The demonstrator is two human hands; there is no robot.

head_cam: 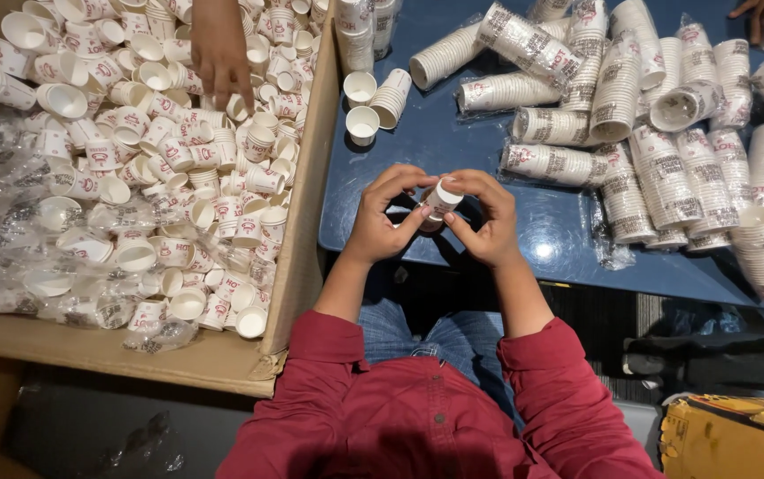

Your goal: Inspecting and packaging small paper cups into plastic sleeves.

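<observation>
Both hands met at the near edge of the blue tabletop [488, 235]. The left hand [380, 217] and right hand [486, 217] pinched a small white paper cup [442, 200] between their fingertips, tilted on its side. Wrapped sleeves of stacked cups [617, 84] lay across the tabletop toward its far right corner. Beside its left edge stood a cardboard box [297, 257] heaped with loose cups, another person's hand [220, 49] reaching into it.
</observation>
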